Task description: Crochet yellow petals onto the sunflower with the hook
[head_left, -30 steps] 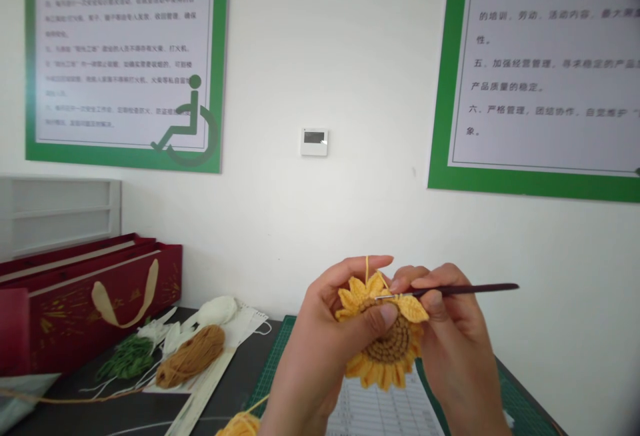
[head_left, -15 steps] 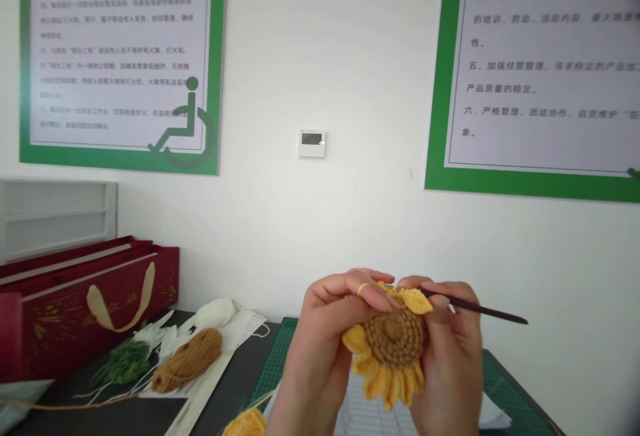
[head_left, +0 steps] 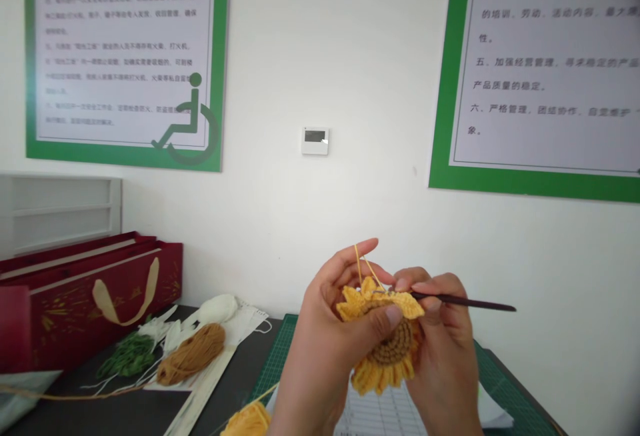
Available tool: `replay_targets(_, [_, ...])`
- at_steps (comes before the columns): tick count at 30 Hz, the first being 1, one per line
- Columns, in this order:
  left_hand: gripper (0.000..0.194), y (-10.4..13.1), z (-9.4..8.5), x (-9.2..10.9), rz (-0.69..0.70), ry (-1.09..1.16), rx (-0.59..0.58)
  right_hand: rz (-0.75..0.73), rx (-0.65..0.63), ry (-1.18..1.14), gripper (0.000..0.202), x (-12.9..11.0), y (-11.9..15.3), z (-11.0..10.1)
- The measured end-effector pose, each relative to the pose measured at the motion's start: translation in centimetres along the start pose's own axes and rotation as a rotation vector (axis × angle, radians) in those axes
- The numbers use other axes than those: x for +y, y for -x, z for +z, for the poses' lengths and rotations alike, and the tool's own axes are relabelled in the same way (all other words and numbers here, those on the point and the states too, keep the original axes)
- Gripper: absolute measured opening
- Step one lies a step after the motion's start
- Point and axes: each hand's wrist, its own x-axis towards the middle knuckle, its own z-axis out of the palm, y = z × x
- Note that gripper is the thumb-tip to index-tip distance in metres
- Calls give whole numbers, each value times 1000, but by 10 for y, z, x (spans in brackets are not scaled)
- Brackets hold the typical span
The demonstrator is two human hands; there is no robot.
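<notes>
A crocheted sunflower (head_left: 397,341) with a brown centre and yellow petals is held up in front of me. My left hand (head_left: 345,316) pinches it, thumb across the brown centre and fingers behind. Yellow yarn (head_left: 358,264) loops over my raised left index finger and runs down to the petals. Between the fingers of my right hand (head_left: 440,316) is a crochet hook (head_left: 475,302) with a dark handle. Its metal tip lies at the flower's top edge, among the petals. Low in the view sits the yellow yarn ball (head_left: 247,421).
Brown yarn (head_left: 193,355), green yarn (head_left: 127,356) and white yarn (head_left: 219,309) lie on the dark table at left, beside a red gift bag (head_left: 110,303). Printed paper (head_left: 375,415) rests on a green cutting mat (head_left: 280,346) under my hands. The wall stands behind.
My left index finger has lifted, drawing the yarn up in a loop. The left thumb has moved down onto the brown centre. The hook has shifted slightly left, and its metal tip now shows.
</notes>
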Motion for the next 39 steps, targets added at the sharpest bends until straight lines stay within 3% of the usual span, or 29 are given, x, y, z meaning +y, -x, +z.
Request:
replay_targets(6, [72, -1, -2, -1, -43, 9, -65, 33, -47, -4, 18, -1, -3, -3])
replay_targets(10, [76, 3, 2, 3, -63, -15, -29, 89, -118, -27, 22, -1, -5, -5])
replay_targets(18, [72, 4, 3, 4, -98, -6, -28, -72, -185, 75, 8, -4, -4, -11])
replay_targets(22, [71, 5, 2, 5, -97, -65, -46, -80, -188, 88, 10, -5, -4, -10])
replay_targets(32, [72, 6, -2, 7, -113, -61, -131, 28, -189, -59, 15, -2, -3, -7])
replay_targets(39, [70, 2, -12, 3, -124, -58, -246, 28, -215, -20, 14, -12, -8, -13])
